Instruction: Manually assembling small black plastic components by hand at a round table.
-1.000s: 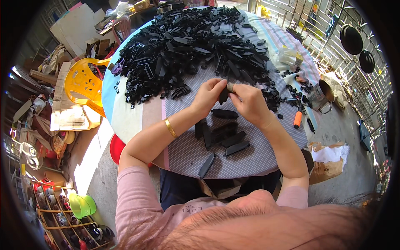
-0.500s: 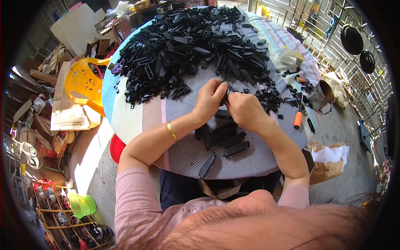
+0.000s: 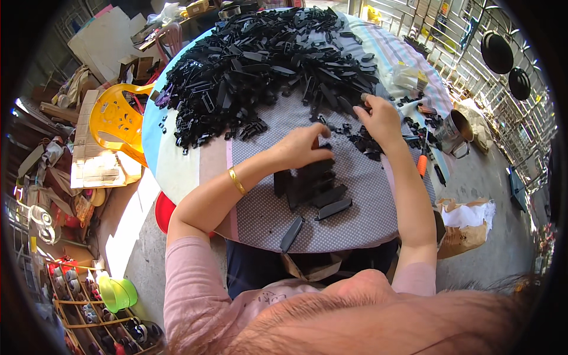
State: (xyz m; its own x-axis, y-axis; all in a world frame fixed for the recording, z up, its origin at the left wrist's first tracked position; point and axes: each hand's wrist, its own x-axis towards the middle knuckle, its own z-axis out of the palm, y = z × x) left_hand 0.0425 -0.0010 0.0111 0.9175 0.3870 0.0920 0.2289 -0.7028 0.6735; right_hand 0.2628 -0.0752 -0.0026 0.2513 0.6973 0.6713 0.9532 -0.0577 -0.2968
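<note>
My left hand [image 3: 300,145], with a gold bangle at its wrist, is over a small group of black plastic pieces [image 3: 316,180] in front of me. Its thumb and fingers are apart, and a blurred dark piece shows just below them. My right hand [image 3: 381,120] reaches to the right edge of a large heap of black plastic parts [image 3: 248,77], thumb and forefinger apart; nothing shows clearly between them. Long, narrow black pieces lie nearest me, one [image 3: 291,234] by the table's front edge. Small black clips [image 3: 367,144] lie beside my right wrist.
The round table [image 3: 260,228] has a patterned cloth. On its right are an orange-handled tool [image 3: 422,165], a metal mug [image 3: 457,127] and a clear plastic bag [image 3: 408,77]. A yellow chair [image 3: 118,118] stands at the left, a paper bag [image 3: 464,236] at the right.
My hands were together over a small dark piece and have parted. The right moved up and right to the heap's edge; the left came down slightly over the grouped pieces and opened.
</note>
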